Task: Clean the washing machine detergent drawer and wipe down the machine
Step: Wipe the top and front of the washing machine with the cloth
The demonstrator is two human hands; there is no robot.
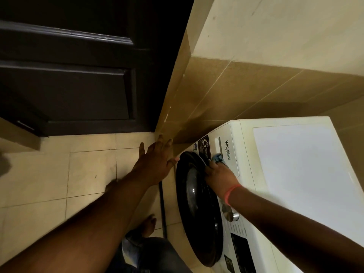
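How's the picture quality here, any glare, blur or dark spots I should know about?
Head view: dim, warm light; the door at upper left is nearly black. Glare washes out the washer top. The left hand and forearm are a bit motion-blurred; the right hand on the blue cloth is sharper. Wide-angle distortion bends the wall edges and tilts the scene.
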